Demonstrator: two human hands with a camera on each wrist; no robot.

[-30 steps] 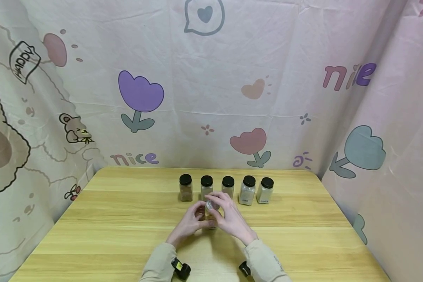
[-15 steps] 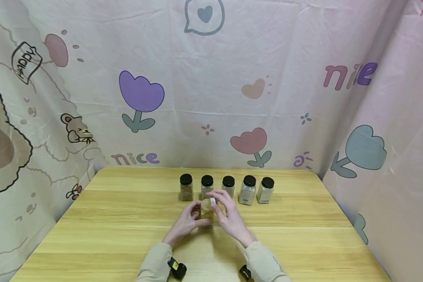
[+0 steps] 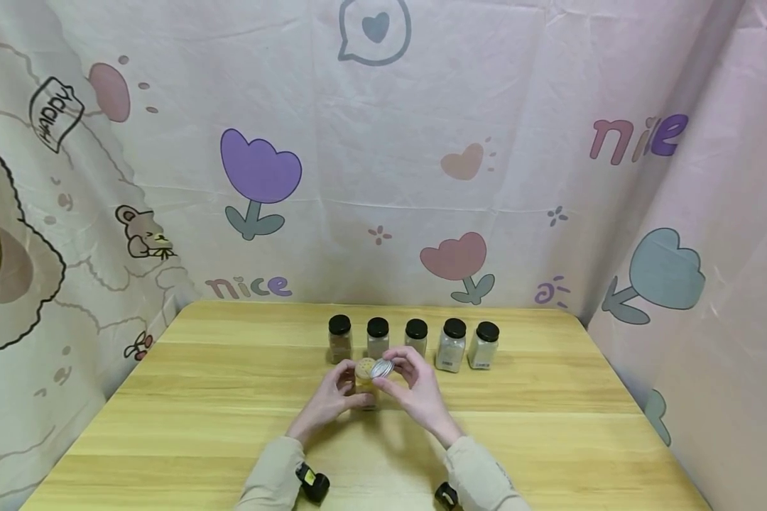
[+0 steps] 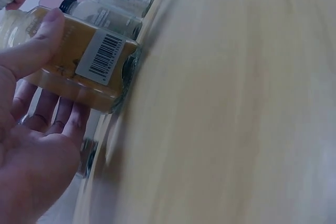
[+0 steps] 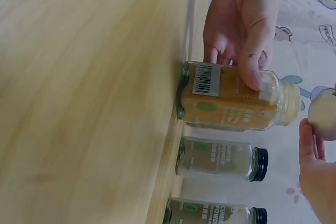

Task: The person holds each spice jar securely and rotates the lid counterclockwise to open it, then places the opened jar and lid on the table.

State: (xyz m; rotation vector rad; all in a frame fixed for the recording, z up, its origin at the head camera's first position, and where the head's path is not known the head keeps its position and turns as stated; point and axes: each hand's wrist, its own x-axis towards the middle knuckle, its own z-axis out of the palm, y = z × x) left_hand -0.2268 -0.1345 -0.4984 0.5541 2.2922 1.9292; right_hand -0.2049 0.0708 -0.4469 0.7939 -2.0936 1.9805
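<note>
My left hand [image 3: 326, 402] grips a glass spice jar [image 5: 223, 95] of orange-yellow powder, thumb on one side and fingers on the other. The jar stands upright, its barcode label [image 4: 101, 56] showing in the left wrist view. A pale shaker top [image 3: 365, 368] with small holes covers its mouth. Just right of that top, my right hand [image 3: 420, 392] pinches the jar's round lid [image 3: 381, 368] between thumb and fingers, tilted and off the jar. The lid's pale inner face shows in the right wrist view.
Behind the hands, several black-capped spice jars stand in a row: a brown one [image 3: 340, 341] at the left, a pale one [image 3: 450, 346] and another pale one [image 3: 483, 346] at the right. The wooden table [image 3: 230, 383] ends at a printed curtain [image 3: 358, 142].
The lid has come off the jar's top, exposing the shaker holes, and has tilted in my right hand. My left hand has shifted the jar slightly left.
</note>
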